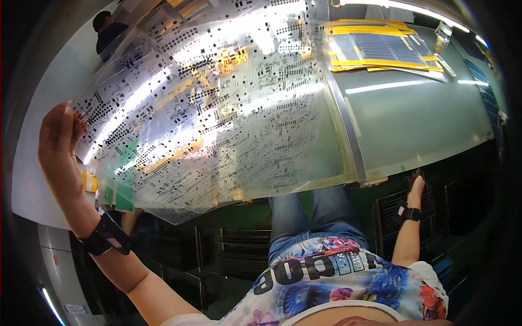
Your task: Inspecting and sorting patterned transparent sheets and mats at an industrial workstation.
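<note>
My left hand (60,133) is raised at the far left, its fingers pinched on the edge of a large clear film (272,130) printed with black circuit patterns. The film stretches across the left and middle of the view, bowed, with bright lamp reflections on it. Its lower corner hangs over the table's near edge. My right hand (416,187) is low at the right, just off the near edge of the glass-topped table (413,125). Its thumb shows, but the fingers are dark and hard to make out. Both wrists wear black bands.
Yellow-edged sheets (380,46) are stacked at the back right, beside a small bottle (443,35) and a pale strip (446,65). A metal bar (346,127) crosses the tabletop. Dark wire racks (244,244) stand below. Another person (110,35) is at the far left.
</note>
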Available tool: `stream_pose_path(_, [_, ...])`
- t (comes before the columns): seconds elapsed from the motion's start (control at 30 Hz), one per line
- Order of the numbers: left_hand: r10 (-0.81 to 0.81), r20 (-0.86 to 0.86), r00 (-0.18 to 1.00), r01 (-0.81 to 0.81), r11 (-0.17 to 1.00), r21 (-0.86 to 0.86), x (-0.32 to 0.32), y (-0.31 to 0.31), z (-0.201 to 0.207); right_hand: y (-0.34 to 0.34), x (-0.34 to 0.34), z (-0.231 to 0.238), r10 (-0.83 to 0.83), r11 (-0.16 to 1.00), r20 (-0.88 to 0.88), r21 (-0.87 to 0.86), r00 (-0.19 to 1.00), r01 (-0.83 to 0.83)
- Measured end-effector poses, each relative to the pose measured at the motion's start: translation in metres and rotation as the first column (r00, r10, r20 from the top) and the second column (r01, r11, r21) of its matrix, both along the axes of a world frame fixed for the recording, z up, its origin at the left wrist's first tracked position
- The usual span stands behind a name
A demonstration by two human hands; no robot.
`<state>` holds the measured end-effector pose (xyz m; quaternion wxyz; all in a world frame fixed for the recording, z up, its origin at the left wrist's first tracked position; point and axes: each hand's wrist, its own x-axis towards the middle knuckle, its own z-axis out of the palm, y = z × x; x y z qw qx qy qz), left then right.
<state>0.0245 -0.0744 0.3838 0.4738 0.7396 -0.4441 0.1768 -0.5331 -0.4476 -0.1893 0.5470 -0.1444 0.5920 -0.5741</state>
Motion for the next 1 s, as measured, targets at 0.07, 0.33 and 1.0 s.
stream_pose_path(0.07, [-0.023,-0.005,1.000,0.023,1.000,-0.021,0.003,-0.003,0.002,-0.018,-0.051,-0.010,0.547,0.795,-0.638,0.194,0.542,-0.575])
stream_pose_path(0.33, [-0.012,0.029,1.000,0.013,0.999,-0.034,0.002,0.012,0.008,0.045,0.114,0.258,0.404,0.314,-0.884,-0.109,0.236,-0.943])
stream_pose_path(1.0, [0.161,-0.048,0.986,-0.167,0.972,-0.167,0.026,0.104,0.005,0.127,0.404,0.243,0.760,-0.643,-0.424,-0.601,-0.493,-0.474])
